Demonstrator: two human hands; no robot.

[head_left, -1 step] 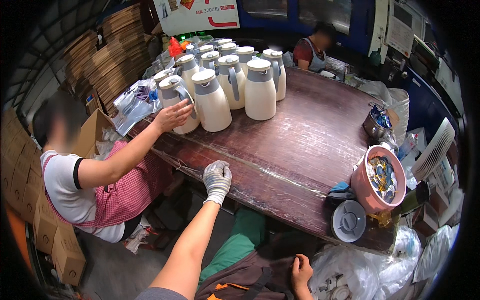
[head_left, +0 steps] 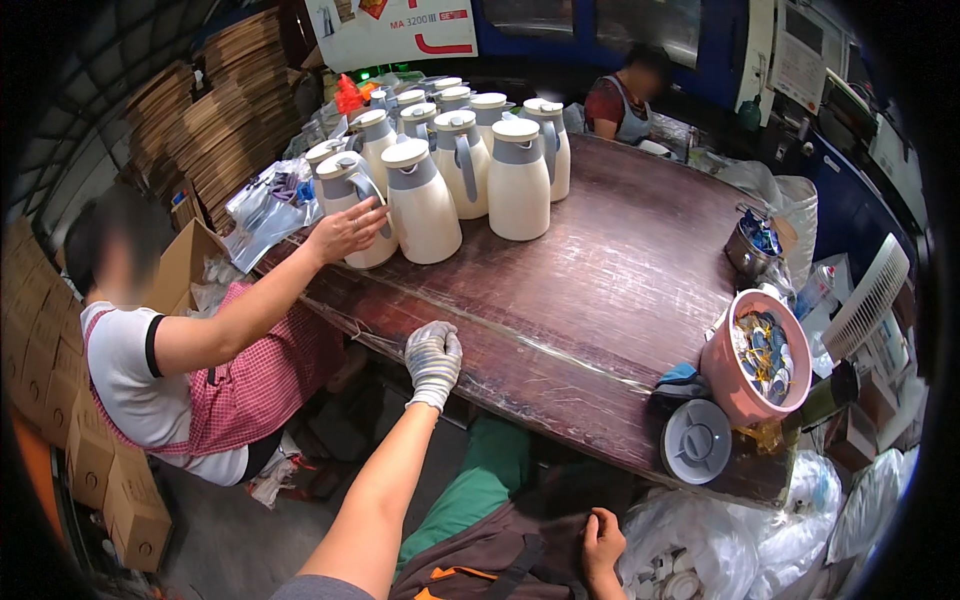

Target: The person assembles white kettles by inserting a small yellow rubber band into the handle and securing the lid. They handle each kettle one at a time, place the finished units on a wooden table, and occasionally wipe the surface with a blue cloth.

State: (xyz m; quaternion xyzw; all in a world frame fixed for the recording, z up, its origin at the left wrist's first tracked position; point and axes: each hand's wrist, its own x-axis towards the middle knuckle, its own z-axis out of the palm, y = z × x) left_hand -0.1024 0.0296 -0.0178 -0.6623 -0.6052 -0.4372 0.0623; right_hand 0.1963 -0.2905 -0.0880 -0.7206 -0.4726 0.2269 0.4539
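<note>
Our left hand [head_left: 433, 360] rests curled narrow on the tabletop [head_left: 620, 270], we cannot tell how closed our right hand [head_left: 603, 540] is, and lidded jugs [head_left: 520, 200] stand unlifted.

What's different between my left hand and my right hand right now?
Your left hand wears a pale striped glove; your right hand is bare. The left is at the near edge of the table, while the right is lower, beside your brown clothing. Neither visibly holds anything.
</note>
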